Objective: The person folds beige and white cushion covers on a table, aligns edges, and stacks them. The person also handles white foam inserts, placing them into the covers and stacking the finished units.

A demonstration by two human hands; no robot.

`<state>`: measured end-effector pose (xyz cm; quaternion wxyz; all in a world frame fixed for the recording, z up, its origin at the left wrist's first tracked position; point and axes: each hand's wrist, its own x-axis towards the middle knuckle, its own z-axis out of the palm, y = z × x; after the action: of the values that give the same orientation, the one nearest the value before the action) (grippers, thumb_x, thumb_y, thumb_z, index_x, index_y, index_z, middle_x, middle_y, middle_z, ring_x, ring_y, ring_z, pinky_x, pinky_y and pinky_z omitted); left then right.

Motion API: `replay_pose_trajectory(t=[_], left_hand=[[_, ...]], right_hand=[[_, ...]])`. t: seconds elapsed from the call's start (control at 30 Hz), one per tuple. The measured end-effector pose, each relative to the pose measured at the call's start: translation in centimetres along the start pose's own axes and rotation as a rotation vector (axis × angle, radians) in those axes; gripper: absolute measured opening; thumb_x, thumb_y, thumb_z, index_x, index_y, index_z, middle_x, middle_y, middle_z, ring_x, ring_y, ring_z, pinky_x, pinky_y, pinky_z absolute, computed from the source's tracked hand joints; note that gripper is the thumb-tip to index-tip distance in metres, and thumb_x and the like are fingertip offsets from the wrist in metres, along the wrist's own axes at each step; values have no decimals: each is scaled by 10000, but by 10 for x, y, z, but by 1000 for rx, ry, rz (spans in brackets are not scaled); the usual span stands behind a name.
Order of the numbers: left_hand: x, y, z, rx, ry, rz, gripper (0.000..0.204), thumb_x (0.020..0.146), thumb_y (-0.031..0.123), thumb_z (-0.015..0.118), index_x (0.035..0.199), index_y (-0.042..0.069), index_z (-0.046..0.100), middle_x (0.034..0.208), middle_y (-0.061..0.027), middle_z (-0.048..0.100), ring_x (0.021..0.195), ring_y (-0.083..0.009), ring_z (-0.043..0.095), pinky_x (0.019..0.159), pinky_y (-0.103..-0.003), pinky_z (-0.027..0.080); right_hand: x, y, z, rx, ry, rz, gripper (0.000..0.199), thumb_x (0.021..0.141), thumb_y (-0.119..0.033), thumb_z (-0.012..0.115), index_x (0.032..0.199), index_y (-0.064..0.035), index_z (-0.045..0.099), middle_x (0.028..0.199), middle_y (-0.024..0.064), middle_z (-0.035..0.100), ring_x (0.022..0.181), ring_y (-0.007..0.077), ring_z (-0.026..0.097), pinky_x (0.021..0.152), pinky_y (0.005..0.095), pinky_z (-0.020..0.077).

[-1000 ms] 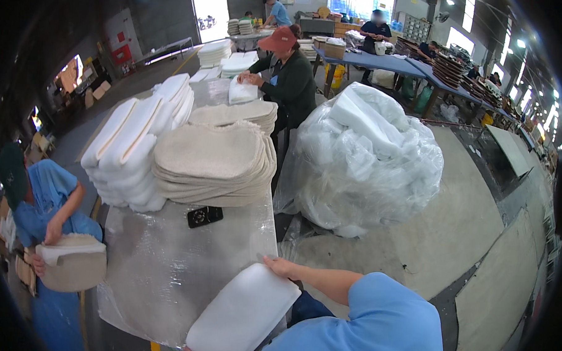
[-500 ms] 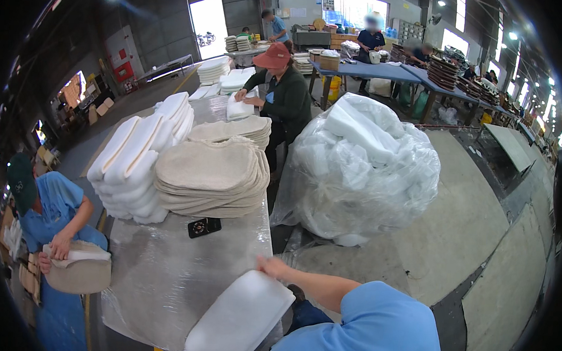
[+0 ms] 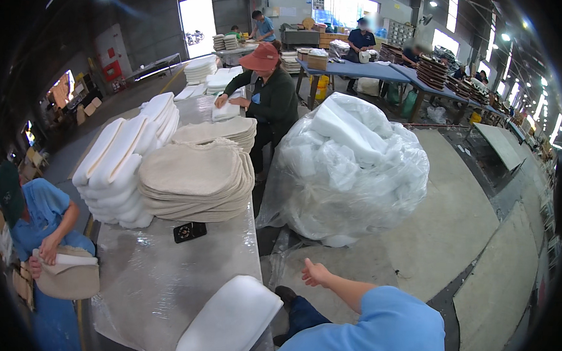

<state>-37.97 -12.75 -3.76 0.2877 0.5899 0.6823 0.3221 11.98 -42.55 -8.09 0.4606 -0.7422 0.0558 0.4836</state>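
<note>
My right hand (image 3: 315, 273) reaches out over the floor, just past the table's right edge. Its fingers are apart and hold nothing. Nearest to it lies a white padded cushion insert (image 3: 231, 316), at the near corner of the plastic-covered table (image 3: 159, 289). A gap separates the hand from the insert. My left hand does not show. Farther up the table are a stack of beige fabric covers (image 3: 188, 175), a pile of white cushion inserts (image 3: 111, 163) and a black phone (image 3: 190, 232).
A big clear plastic bag (image 3: 355, 178) of white padding stands on the floor beyond my hand. A co-worker in a red cap (image 3: 268, 91) handles white material at the table's far end. Another in blue (image 3: 50, 229), at left, holds a beige cover (image 3: 70, 279) with white padding.
My right hand has left the white cushion insert's far corner and moved right, off the table's edge. The whole view has shifted slightly. At left, the co-worker's hands have shifted on the cover.
</note>
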Motion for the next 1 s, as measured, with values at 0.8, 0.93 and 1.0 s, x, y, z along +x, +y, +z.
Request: replay_pose_trajectory(t=[0.8, 0.93, 1.0], left_hand=[[-132, 179, 145, 124, -134, 319, 480, 1003, 116, 712, 1465, 31, 613, 1493, -227, 594, 1422, -408, 532, 1222, -447, 397], [-147, 199, 173, 312, -237, 469, 505, 1022, 184, 682, 1500, 48, 590, 1592, -228, 516, 1511, -480, 425, 1263, -544, 327], [-149, 203, 198, 420, -314, 558, 547, 1026, 234, 673, 1533, 62, 562, 1647, -214, 464, 1551, -506, 355, 1276, -611, 270]], right_hand=[[127, 8, -186, -341, 51, 145, 628, 1092, -572, 527, 1353, -19, 673, 1092, 144, 768, 746, 213, 723, 616, 377, 556], [132, -22, -115, -249, -231, 41, 592, 1102, -533, 542, 1380, -26, 667, 1222, 120, 747, 929, 196, 715, 772, 346, 559], [114, -41, -51, -136, -454, -21, 542, 1133, -469, 547, 1428, -28, 657, 1313, 120, 735, 1076, 205, 708, 889, 351, 558]])
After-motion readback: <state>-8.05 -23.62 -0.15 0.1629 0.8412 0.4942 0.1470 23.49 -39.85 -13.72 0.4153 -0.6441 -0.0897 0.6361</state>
